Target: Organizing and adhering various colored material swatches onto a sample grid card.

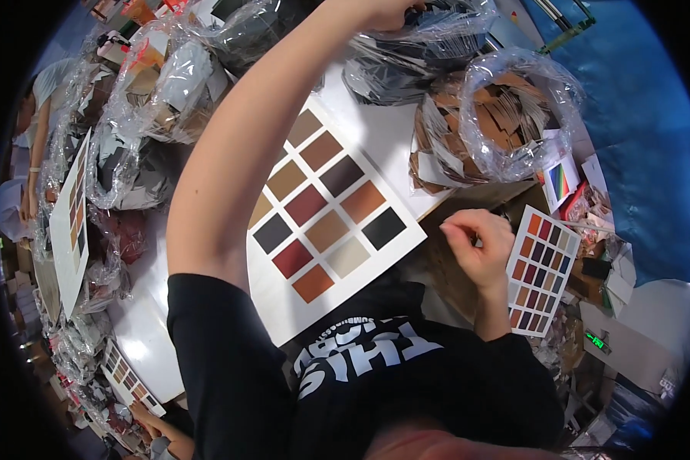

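Note:
A white sample board [285,318] with rows of brown, maroon, orange, beige and black swatches lies on the white table in front of me. My left arm stretches over its left side. At the top edge, my left hand [391,15] has its fingers curled at a clear plastic bag of dark grey swatch pieces [391,73]; what they grip is hidden. To the right of the board, my right hand [479,244] is closed, thumb against the curled fingers, above an open brown cardboard box [446,280]. Whatever it may hold cannot be made out.
A plastic bag of brown pieces [506,115] stands at the far right. More filled bags [188,84] crowd the left. Another swatch board [543,272] stands at right; one [73,230] tilts upright at left. Another person's hand [142,414] touches a board at lower left.

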Available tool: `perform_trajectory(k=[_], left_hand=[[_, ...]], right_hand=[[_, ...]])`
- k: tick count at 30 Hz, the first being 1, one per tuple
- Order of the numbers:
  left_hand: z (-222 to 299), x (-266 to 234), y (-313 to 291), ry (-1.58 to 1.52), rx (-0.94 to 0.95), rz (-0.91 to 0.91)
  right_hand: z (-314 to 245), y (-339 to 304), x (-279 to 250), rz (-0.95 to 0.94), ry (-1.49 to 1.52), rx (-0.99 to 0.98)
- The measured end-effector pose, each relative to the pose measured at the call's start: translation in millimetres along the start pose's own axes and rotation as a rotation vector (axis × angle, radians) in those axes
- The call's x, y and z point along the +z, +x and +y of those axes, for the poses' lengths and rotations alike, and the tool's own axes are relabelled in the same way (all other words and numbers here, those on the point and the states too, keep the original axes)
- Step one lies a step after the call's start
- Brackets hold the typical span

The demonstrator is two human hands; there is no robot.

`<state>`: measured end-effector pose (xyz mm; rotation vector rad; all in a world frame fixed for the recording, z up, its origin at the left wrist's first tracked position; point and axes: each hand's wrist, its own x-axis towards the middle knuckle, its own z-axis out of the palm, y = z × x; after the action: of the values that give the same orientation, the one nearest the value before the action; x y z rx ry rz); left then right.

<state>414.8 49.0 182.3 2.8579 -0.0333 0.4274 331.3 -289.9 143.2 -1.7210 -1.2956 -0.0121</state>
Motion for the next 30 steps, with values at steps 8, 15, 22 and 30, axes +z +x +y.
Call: perform_trajectory(k=[8,15,22,30], left_hand=[[13,12,-14,0.191,-0.067,0.024],[-5,25,-3,0.199,-0.088,0.108],[32,-10,-44,0.252,-0.029,0.522],[90,-15,-228,-0.632,-0.44,0.672]], right_hand=[[22,36,-52,0.228,-0.363,0.149],[76,114,-57,-0.017,-0.798,0.071],[94,140,-45,-0.196,-1.198,0.168],[-3,83,-45,0.231,-0.229,0.155]])
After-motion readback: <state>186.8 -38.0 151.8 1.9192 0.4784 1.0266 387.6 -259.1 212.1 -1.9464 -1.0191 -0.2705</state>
